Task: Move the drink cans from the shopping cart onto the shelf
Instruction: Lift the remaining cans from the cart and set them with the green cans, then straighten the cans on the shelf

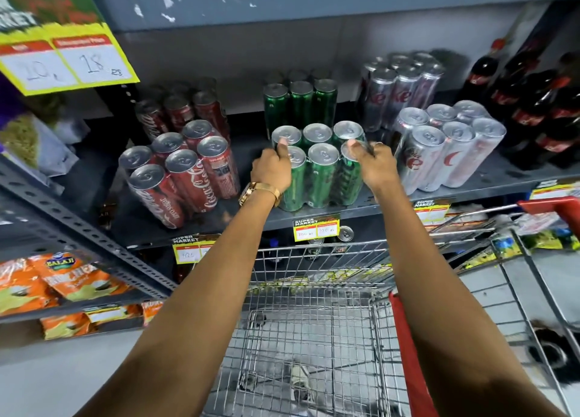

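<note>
Head view, centre of the frame: I hold a shrink-wrapped six-pack of tall green drink cans [317, 168] at the front edge of the grey metal shelf [470, 190], its base seemingly already on the shelf. My left hand [272, 168] is clamped on the pack's left end, thumb over the rim of a can top; my right hand [375, 162] grips the right end the same way. The cans stand upright, long axes vertical, and the pack's longer side runs left to right between my palms, so both hands are equally near. Any push goes straight back toward the loose green cans [299, 103] behind. Left of it sits a red Coca-Cola pack [182, 181] marked "zero sugar"; right, a silver Diet Coke pack [448, 150]. Shelf tags read "SUPER MARKET"; the prices are too blurred to trust. The wire shopping cart [314, 338] below looks empty of cans.
</note>
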Demonstrator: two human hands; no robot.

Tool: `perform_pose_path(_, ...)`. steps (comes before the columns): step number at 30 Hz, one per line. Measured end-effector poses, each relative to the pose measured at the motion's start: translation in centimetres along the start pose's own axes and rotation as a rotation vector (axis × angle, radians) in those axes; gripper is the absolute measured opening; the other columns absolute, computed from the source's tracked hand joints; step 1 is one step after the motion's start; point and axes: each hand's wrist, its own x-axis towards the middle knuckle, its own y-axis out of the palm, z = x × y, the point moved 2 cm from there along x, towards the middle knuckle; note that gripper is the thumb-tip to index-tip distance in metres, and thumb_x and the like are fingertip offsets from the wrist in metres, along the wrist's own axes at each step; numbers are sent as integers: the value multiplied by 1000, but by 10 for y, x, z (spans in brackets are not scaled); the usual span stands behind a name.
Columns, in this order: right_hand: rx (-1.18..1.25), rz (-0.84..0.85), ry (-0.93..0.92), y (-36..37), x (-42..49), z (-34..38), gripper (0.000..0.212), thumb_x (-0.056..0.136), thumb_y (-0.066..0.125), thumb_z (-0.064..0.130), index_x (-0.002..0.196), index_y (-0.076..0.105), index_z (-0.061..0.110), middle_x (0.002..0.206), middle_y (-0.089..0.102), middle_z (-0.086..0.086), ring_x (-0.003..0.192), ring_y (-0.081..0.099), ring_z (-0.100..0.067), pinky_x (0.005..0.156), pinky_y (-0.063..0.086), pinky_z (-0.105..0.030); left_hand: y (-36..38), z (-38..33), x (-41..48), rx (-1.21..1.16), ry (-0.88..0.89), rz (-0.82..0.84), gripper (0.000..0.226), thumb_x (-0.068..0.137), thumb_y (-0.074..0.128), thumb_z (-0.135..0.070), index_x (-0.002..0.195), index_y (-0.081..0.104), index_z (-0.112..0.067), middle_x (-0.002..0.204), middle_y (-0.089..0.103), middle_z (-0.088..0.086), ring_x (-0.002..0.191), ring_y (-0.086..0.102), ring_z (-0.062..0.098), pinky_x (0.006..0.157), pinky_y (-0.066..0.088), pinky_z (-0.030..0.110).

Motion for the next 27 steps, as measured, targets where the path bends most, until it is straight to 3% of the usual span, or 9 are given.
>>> perform_pose_path(10, -25, 10, -40, -7, -2, 9, 48, 91, 54, 43, 116, 62, 2, 121, 64, -19, 115, 58, -33, 90, 42, -33, -6, -4, -13, -68, 13, -33, 58, 100, 24, -46, 123, 51, 0, 130, 54, 28, 122, 49, 43, 98, 40, 43)
perform_pose_path(18, -195, 2, -37, -6, 0, 8, 51, 96, 48, 38, 125, 52, -3, 129, 57, -25, 121, 53, -38, 94, 41, -34, -5, -2, -9, -64, 4, 56, 66, 96, 25, -57, 126, 48, -4, 131, 54, 26, 124, 47, 41, 102, 38, 43)
perform_pose_path(21, -423, -185, -238, -4, -21, 16, 56, 98, 43, 36, 138, 41, -3, 141, 45, -29, 135, 38, -39, 112, 34, -42, -13, 6, -24, -37, 120, 8, 61, 97, 30, -53, 130, 45, -5, 125, 60, 22, 118, 55, 39, 97, 43, 42)
perform_pose_path(23, -417, -252, -448, 13, -43, 35, 51, 99, 40, 35, 137, 46, 2, 140, 48, -25, 135, 39, -37, 113, 32, -40, -33, 18, -37, -46, 266, -101, 50, 98, 38, -45, 121, 53, -3, 113, 67, 16, 107, 63, 34, 89, 48, 37)
perform_pose_path(26, -331, -144, -677, 55, -65, 64, 41, 98, 43, 30, 126, 60, 6, 127, 63, -16, 121, 53, -31, 104, 37, -34, -73, 42, -56, -57, 456, -268, 26, 95, 52, -28, 101, 61, -5, 85, 66, 4, 84, 65, 28, 77, 49, 34)
perform_pose_path(27, -287, -63, -709, 72, -70, 73, 40, 98, 44, 30, 123, 63, 5, 123, 66, -14, 117, 57, -30, 103, 41, -34, -86, 51, -60, -30, 496, -334, 22, 93, 53, -24, 99, 62, -4, 85, 64, 4, 83, 63, 29, 79, 49, 37)
